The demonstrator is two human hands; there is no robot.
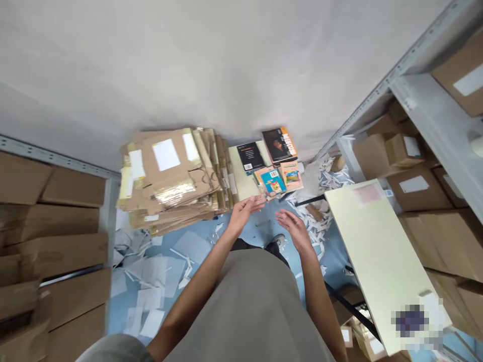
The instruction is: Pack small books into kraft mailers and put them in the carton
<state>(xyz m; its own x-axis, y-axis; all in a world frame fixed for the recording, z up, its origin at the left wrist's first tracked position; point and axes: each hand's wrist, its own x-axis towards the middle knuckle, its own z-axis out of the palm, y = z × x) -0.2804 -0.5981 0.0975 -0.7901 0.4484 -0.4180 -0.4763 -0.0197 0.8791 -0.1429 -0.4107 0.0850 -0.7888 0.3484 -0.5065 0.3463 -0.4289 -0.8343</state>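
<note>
Along the wall [226,65] | books [273,182] on cream table [241,173], cardboard stack [181,163] beside | paper-littered floor [261,222] | left hand [244,210], right hand [295,230] unclenched

left hand [247,207]: near books [273,182] | right hand [293,227]: unclenched | flattened cartons [169,176]: stacked, left of books

Soft light glares off the tape [175,193] while far-left boxes [75,252] look blurred, stretched.
</note>
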